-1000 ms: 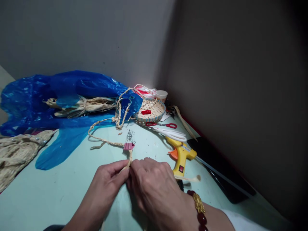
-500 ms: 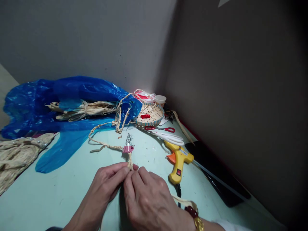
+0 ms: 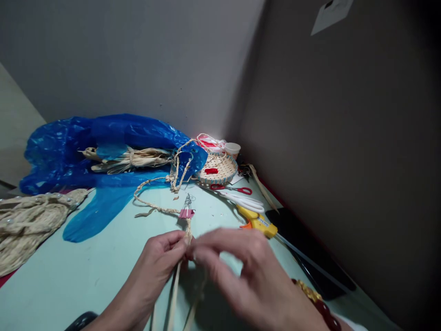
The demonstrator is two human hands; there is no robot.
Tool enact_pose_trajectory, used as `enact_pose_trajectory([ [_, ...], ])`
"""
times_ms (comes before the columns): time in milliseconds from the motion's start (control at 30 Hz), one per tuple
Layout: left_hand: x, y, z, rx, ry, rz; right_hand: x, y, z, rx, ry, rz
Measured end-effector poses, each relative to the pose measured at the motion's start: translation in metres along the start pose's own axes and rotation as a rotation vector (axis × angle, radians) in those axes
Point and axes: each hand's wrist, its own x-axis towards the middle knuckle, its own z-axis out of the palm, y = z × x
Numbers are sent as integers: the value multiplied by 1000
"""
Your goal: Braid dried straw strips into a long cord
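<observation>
My left hand (image 3: 163, 257) pinches a pale braided cord (image 3: 189, 226) of dried plant fibre just below a pink binder clip (image 3: 186, 214). The clip grips the cord on the tabletop, and more braid runs from it to the left and back. Loose flat strands (image 3: 174, 294) hang from the pinch toward me. Close by on the right, my right hand (image 3: 241, 266) has its thumb and forefinger arched, with the tips at the strands beside my left fingers. Motion blurs those tips, so I cannot see whether they hold a strand.
A blue plastic bag (image 3: 62, 147) with a bundle of dried fibre (image 3: 148, 157) lies at the back left. Woven fibre work (image 3: 31, 225) sits far left. Toward the right are a wicker basket (image 3: 225, 174), red-handled scissors (image 3: 237, 189), white cable (image 3: 244, 201) and a yellow glue gun (image 3: 262, 225).
My right hand has opened from its closed grip beside the left and shifted right and up, partly covering the glue gun. Loose strands now show below. My left hand keeps its pinch.
</observation>
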Motion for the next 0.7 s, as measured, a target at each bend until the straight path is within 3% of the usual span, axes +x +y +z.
enact_pose_trajectory([
  [33,0,0,0,-2,-6,-2,3,3,-1,19,89,85],
  [67,1,0,-1,-3,-13,-5,5,8,0,43,88,147],
  [200,2,-2,-1,-61,-53,-2,12,27,15,304,-187,235],
  [267,1,-3,-2,-81,-73,10,13,31,22,432,-245,259],
  [533,-1,-5,0,-102,20,0,17,35,23,460,-188,373],
  [700,-2,-4,1,-62,11,37,20,38,21,341,-151,435],
])
